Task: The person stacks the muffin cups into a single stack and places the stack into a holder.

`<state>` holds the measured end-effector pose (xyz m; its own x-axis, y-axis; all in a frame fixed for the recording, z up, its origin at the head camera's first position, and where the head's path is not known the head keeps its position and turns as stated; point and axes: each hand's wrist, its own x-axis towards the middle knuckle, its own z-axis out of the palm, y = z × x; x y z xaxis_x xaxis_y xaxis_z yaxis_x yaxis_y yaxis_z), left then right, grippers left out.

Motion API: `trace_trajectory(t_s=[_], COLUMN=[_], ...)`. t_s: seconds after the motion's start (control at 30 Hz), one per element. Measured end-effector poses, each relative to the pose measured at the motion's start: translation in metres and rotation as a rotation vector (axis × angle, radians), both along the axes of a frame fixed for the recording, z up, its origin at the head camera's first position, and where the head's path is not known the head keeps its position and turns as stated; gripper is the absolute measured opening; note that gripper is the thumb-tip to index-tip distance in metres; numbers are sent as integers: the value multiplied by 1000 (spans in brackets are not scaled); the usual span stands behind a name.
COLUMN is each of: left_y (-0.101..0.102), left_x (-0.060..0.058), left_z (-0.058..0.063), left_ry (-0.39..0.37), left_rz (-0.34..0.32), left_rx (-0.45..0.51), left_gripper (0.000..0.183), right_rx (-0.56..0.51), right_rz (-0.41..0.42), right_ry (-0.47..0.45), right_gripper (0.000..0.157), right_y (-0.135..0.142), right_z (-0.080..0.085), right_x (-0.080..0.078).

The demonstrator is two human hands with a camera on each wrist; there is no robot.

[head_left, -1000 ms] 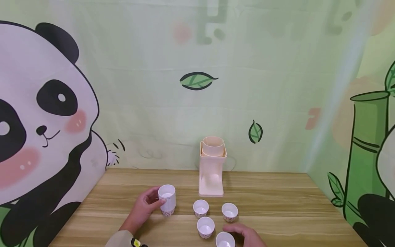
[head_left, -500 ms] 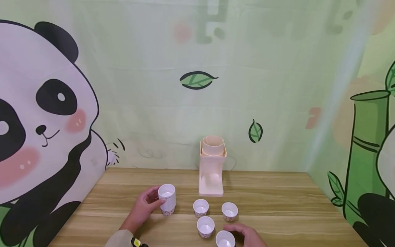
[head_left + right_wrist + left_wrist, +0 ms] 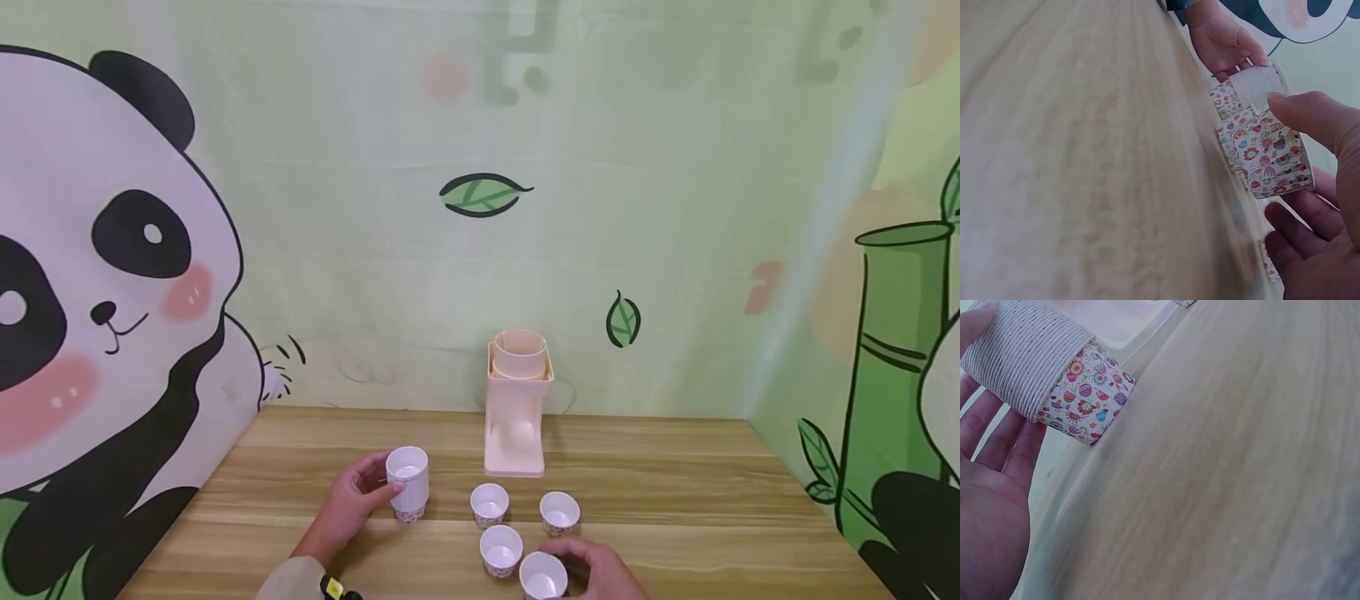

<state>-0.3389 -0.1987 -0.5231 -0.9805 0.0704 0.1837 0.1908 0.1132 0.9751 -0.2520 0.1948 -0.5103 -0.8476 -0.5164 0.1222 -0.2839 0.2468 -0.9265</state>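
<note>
My left hand (image 3: 347,507) grips a stack of nested white paper cups (image 3: 408,493) on the left of the table, with thumb and fingers on its sides. In the left wrist view, the lowest cup (image 3: 1088,394) shows a colourful flower print. On the right, my right hand (image 3: 600,573) holds a single paper cup (image 3: 543,577) between thumb and fingers; the same print shows on that cup in the right wrist view. Close by stand three upright paper cups: one at the back left (image 3: 490,505), one at the back right (image 3: 559,513) and one in front (image 3: 500,550).
A pale pink plastic cup holder (image 3: 514,417) with a round tube on top stands behind the cups, near the back edge of the wooden table (image 3: 675,467). A green backdrop (image 3: 360,250) with pandas and bamboo rises behind and at the sides.
The cup in my right hand has shifted slightly forward and left, and more of my right thumb shows beside it. My left hand and the stack stay in place.
</note>
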Motion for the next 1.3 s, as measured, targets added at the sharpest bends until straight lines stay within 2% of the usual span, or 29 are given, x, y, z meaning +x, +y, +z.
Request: trace_trajectory(t_s=[0.13, 0.27, 0.63, 0.83, 1.0, 1.3], left_y=[0, 0, 2, 2, 1, 0], left_x=[-1, -1, 0, 0, 0, -1], left_z=[-1, -1, -2, -2, -2, -4], left_ry=[3, 3, 13, 20, 27, 50], left_rz=[-1, -7, -5, -4, -6, -10], left_rx=[1, -4, 1, -2, 4, 8], left_gripper=[53, 53, 52, 51, 51, 51], right_rx=[-53, -48, -57, -133, -154, -112], right_rz=[-16, -36, -93, -65, -56, -141], right_ry=[-64, -25, -12, 37, 80, 18], right_gripper=[60, 60, 59, 55, 54, 58], right_y=[-5, -9, -19, -27, -35, -49], right_z=[4, 7, 19, 27, 30, 39], right_x=[2, 3, 4, 3, -1, -10])
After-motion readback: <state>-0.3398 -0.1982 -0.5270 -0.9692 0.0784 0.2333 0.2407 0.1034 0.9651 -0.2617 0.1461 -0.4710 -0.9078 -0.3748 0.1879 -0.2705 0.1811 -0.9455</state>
